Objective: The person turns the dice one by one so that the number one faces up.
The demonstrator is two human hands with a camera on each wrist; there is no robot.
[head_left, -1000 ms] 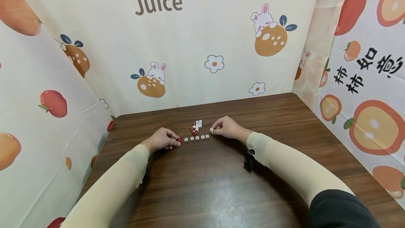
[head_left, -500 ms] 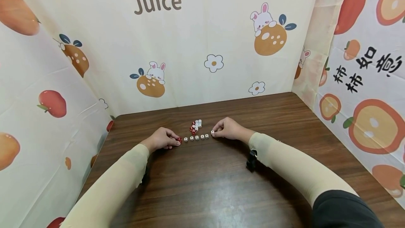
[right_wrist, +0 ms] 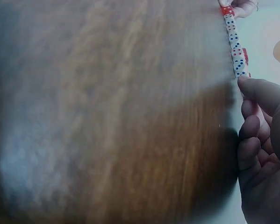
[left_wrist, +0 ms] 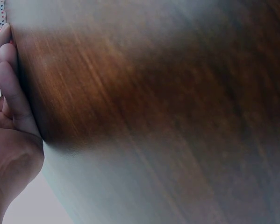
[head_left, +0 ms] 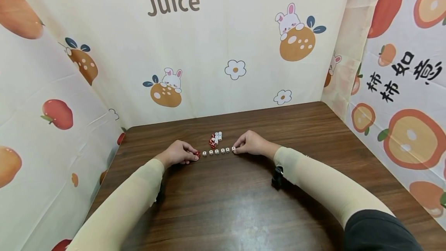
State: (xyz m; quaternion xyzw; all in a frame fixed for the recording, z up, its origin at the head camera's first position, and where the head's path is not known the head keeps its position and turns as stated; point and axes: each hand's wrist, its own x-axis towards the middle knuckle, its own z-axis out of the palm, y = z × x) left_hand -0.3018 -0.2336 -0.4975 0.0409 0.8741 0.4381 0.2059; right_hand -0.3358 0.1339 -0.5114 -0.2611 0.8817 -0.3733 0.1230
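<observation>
My left hand (head_left: 179, 152) pinches a red die (head_left: 198, 154) at the left end of a row of dice. Several white dice (head_left: 217, 152) stand in that row, spaced slightly apart, running to the right. At its right end, my right hand (head_left: 251, 143) pinches a white die (head_left: 234, 148) between thumb and finger, down at the level of the others. In the right wrist view the thumb (right_wrist: 261, 91) lies against the nearest white die (right_wrist: 241, 73), which carries blue pips. The left wrist view shows the left fingers (left_wrist: 13, 91) low along the tabletop, the red die mostly hidden.
Just behind the row lies a loose cluster of red dice (head_left: 212, 143) and white dice (head_left: 218, 136). The dark wooden table (head_left: 223, 204) is bounded by a printed cloth (head_left: 209, 88) at the back and both sides.
My right hand has lowered the white die toward me and slightly left, into line with the row's right end. The left hand stays on the red die.
</observation>
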